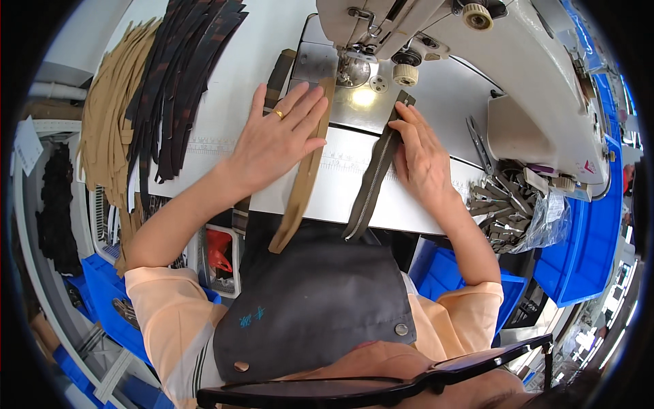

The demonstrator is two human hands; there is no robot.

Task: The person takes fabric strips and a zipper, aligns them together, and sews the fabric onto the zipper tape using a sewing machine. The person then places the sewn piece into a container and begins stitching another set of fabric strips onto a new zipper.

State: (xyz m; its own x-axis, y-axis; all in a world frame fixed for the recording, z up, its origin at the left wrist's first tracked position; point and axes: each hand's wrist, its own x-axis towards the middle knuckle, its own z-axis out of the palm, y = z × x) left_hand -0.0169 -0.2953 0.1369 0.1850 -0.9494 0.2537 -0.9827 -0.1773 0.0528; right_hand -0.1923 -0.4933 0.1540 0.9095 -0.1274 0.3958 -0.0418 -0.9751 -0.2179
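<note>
My left hand (279, 143) lies flat with its fingers stretched out. Its fingertips and thumb rest on a long tan fabric strip (300, 194) that hangs over the table's front edge. A dark strip with brown bands (278, 78) runs partly hidden beneath that hand. With curled fingers my right hand (424, 160) grips the upper part of an olive zipper (371, 180). The zipper's metal teeth face up and its lower end hangs past the edge. Both upper ends lie close to the needle area of a sewing machine (368, 51); the presser foot is hard to make out.
Bundles of tan strips (112, 116) and dark strips (180, 82) lie at the left. Tweezers (479, 143) rest beside the machine base. To the right are a heap of olive zippers (501, 208), a plastic bag (548, 221) and a blue bin (579, 252).
</note>
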